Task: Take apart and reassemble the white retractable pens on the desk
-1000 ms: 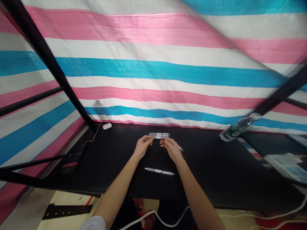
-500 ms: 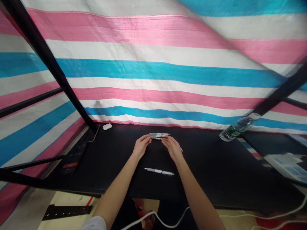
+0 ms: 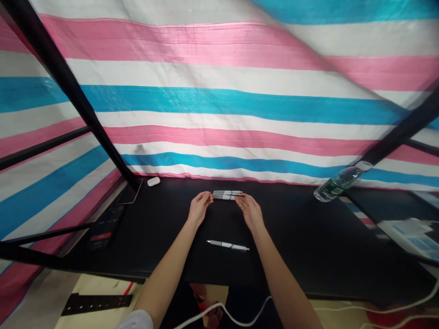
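Several white-and-grey pens (image 3: 227, 196) lie side by side in a close row on the black table, pointing left and right. At their left ends are the fingertips of my left hand (image 3: 199, 210), touching or very near them. My right hand (image 3: 251, 212) has its fingers stretched out at the right ends, with the index fingertip against the row. Neither hand is wrapped round a pen. Closer to me, between my forearms, a single white pen (image 3: 228, 246) lies apart from the row.
A clear plastic bottle (image 3: 338, 185) is on the right beside the black frame post. To the left are a white case (image 3: 153, 181), a phone (image 3: 130, 192) and a dark timer screen (image 3: 104, 228). Striped sheeting (image 3: 219, 137) hangs behind the table (image 3: 291, 256).
My hands have moved slightly apart, uncovering more of the row's ends. A small light tip beside my right wrist no longer shows. The single pen has stayed put.
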Tool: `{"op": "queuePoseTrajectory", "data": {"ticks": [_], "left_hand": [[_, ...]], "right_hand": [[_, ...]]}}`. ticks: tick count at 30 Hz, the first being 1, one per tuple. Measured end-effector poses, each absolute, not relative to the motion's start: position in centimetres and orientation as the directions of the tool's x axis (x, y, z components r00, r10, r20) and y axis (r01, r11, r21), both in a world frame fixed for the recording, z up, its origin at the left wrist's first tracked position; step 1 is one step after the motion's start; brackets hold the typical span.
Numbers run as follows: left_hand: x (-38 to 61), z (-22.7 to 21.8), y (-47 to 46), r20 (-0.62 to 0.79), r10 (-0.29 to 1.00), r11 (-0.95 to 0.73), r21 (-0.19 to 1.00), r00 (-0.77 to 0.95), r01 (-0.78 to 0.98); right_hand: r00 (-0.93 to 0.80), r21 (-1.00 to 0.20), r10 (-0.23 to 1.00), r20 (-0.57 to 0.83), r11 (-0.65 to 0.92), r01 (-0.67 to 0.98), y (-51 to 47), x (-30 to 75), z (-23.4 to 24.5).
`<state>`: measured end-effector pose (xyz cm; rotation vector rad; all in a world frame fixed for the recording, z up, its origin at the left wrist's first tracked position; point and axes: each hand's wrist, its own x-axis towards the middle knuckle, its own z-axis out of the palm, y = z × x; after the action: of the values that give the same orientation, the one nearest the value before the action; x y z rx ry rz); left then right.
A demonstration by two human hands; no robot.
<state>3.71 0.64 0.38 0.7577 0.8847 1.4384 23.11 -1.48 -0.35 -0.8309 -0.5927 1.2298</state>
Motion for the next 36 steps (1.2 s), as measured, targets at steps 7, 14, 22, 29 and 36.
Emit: {"op": "queuePoseTrajectory", "data": {"ticks": [7, 14, 22, 29, 36], "left_hand": [[3.9, 0.8, 0.5, -0.055, 0.998, 0.023, 0.845, -0.044, -0.534], [4.3, 1.0, 0.2, -0.074, 0.997, 0.060, 0.827, -0.003, -0.559], [4.6, 0.9, -0.1, -0.059, 0.996, 0.086, 0.831, 0.065, -0.549], [4.8, 0.9, -0.3, -0.047, 0.994, 0.091, 0.842, 0.096, -0.532], [4.9, 0.9, -0.5, -0.037, 0.994, 0.082, 0.871, 0.102, -0.484]], "right_hand": [[0.264, -0.803, 0.963, -0.051, 0.118, -0.585, -1.4, 23.0, -0.5], [0.165, -0.808, 0.986, -0.018, 0.083, -0.584, -1.6, 22.8, -0.5], [0.086, -0.813, 0.996, 0.002, 0.052, -0.580, -2.0, 22.3, 0.1], [0.082, -0.818, 0.997, 0.007, 0.053, -0.573, -2.1, 22.1, 0.3], [0.031, -0.841, 0.999, 0.010, 0.026, -0.540, -2.3, 21.9, 0.2]]}}
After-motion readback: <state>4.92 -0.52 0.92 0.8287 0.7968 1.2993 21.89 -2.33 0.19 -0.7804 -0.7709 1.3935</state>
